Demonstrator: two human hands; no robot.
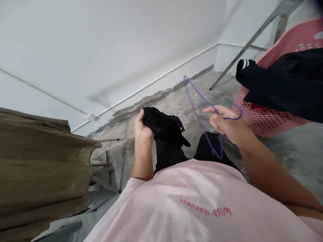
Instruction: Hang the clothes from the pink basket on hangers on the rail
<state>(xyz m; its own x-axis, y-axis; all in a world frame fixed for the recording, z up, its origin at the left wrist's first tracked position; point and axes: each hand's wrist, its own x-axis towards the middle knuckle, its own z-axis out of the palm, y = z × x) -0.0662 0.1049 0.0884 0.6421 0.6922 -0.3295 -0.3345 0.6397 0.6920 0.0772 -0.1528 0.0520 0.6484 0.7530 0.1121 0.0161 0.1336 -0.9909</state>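
My left hand [143, 126] is closed on a bunched black garment [165, 126], which hangs over my lap. A small patterned part of the cloth shows at its right side. In my right hand [223, 122] is a thin purple clothes hanger [200, 94], gripped near its neck with the index finger stretched out. The hook curves round to the right of the hand, and the long bar slants down toward my knees. Hanger and garment are apart.
To the right stands a pink perforated laundry basket [272, 122] with dark clothing [290, 79] draped over its rim. A metal stand leg [239, 55] rises behind it. At left, a brown cloth [42, 168] covers something beside a metal frame [103, 173]. A white wall [113, 50] meets the concrete floor [174, 101] ahead.
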